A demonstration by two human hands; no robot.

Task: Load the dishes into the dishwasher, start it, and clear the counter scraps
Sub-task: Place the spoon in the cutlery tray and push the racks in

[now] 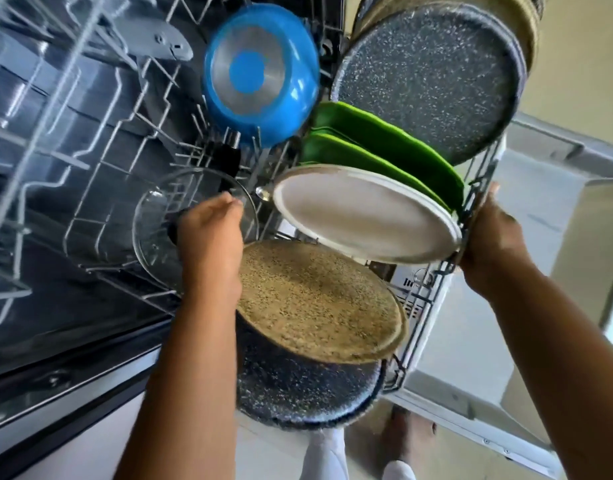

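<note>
The lower dishwasher rack [433,299] is pulled out and loaded. A speckled dark pot [308,386] with a tan bottom stands at its near end. Behind it lean a white plate [363,216], two green plates [384,147], a large speckled pan [429,81] and a blue pan [263,74]. A glass lid [152,220] stands at the left. My left hand [208,240] is at the lid, its fingers curled at the lid's rim and black knob. My right hand [492,233] grips the rack's right edge.
The upper rack [48,98] juts out at the upper left, empty wire tines showing. The open dishwasher door [471,358] lies under the lower rack. A bare foot [409,431] stands on the floor below the door.
</note>
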